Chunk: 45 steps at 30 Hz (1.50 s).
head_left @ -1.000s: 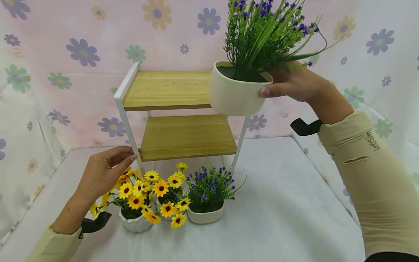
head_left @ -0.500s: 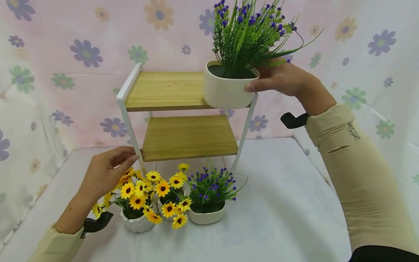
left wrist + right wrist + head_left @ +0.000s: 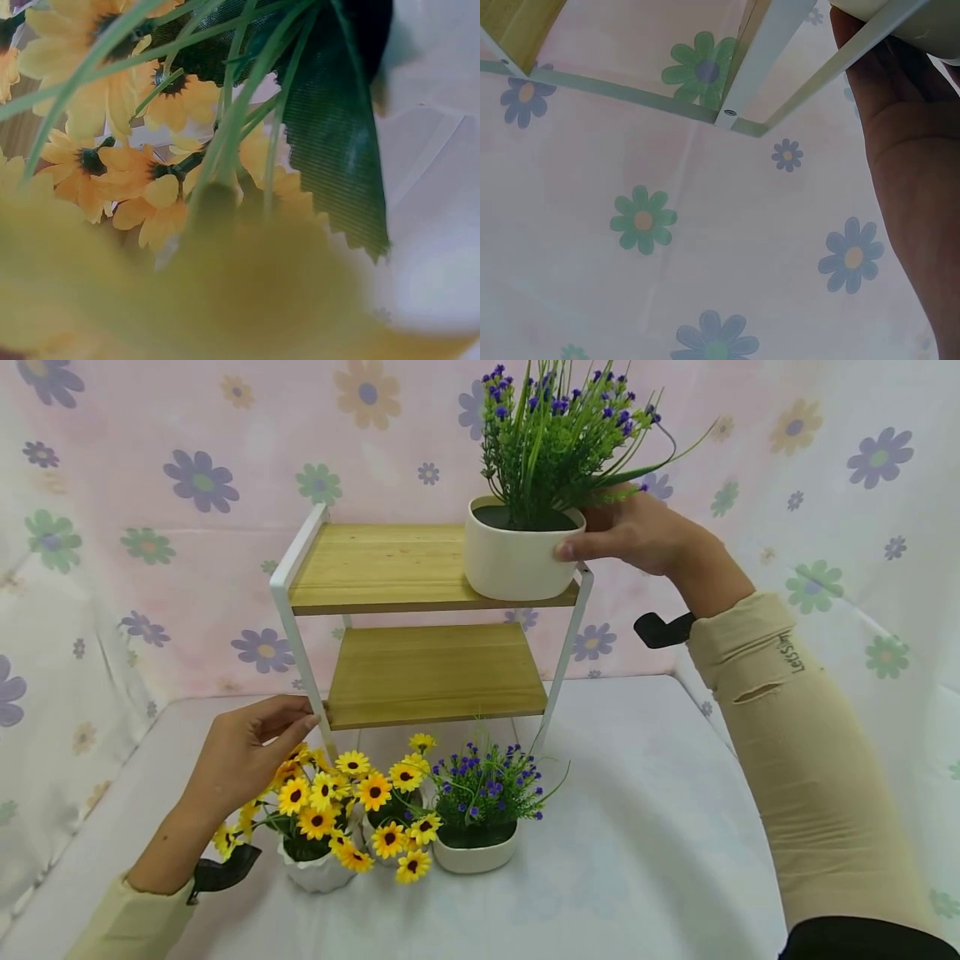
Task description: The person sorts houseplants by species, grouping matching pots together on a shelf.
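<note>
My right hand (image 3: 637, 531) grips a cream oval flowerpot (image 3: 521, 560) by its right side, thumb on the front. Green stems and purple flowers (image 3: 562, 452) stand upright in it. The pot is at the right end of the upper wooden board of a two-tier shelf rack (image 3: 382, 568); its base overlaps that board. In the right wrist view, the hand (image 3: 911, 150) is under the pot's edge (image 3: 941, 26), beside the white frame. My left hand (image 3: 236, 756) pinches the rack's front left leg between thumb and fingers, near the lower board (image 3: 438, 677).
Before the rack stand a white pot (image 3: 318, 872) of yellow flowers, another yellow-flowered plant (image 3: 390, 797) partly hidden, and a smaller purple-flowered pot (image 3: 476, 856). Yellow blooms (image 3: 161, 187) crowd the left wrist view. A white cloth (image 3: 622, 843) covers the table; flowered fabric (image 3: 427, 427) hangs behind.
My right hand has brought the purple-flowered pot leftward and slightly down onto the right end of the upper board. The left hand keeps its hold on the leg.
</note>
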Available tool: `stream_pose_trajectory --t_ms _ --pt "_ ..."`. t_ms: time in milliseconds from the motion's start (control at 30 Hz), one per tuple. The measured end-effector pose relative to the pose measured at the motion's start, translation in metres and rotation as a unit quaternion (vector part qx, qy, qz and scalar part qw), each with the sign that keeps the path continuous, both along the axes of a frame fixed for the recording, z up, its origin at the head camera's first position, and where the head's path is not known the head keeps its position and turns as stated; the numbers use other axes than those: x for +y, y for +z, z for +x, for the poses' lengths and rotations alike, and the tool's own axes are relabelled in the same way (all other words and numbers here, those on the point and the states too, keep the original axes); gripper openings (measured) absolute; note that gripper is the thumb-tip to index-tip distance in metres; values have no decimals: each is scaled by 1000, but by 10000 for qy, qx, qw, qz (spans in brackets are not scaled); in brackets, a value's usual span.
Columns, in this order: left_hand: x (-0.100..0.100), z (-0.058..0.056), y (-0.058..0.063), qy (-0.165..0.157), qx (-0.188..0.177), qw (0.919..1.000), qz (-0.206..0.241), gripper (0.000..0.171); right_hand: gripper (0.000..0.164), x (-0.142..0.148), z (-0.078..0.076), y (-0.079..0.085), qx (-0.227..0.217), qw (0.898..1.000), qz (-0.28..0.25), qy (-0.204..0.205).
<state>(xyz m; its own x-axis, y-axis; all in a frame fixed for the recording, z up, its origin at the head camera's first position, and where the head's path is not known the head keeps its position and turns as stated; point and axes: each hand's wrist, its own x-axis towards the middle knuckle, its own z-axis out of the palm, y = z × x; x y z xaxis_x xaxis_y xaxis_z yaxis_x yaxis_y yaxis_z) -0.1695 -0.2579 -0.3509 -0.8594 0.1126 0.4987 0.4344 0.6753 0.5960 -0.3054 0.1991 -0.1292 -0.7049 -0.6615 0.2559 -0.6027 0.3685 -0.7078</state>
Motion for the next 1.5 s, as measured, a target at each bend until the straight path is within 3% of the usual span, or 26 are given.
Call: stream_pose_trajectory --t_ms 467,700,967,1333,1500 --pt "-2 3 0 38 31 10000 -14 20 74 -10 -7 -11 -582 9896 -1039 803" --pt "-1 4 0 39 -27 10000 37 20 71 -6 -3 -21 -166 9927 -1064 551" --pt "-1 5 2 -22 12 10000 66 20 69 2 15 -38 -97 9821 -1873 164" --pt "-1 6 2 -27 43 9999 128 20 74 14 34 -71 626 9647 -2533 353" --pt "-1 6 3 -40 67 9999 86 19 72 22 50 -90 973 9547 -2776 449"
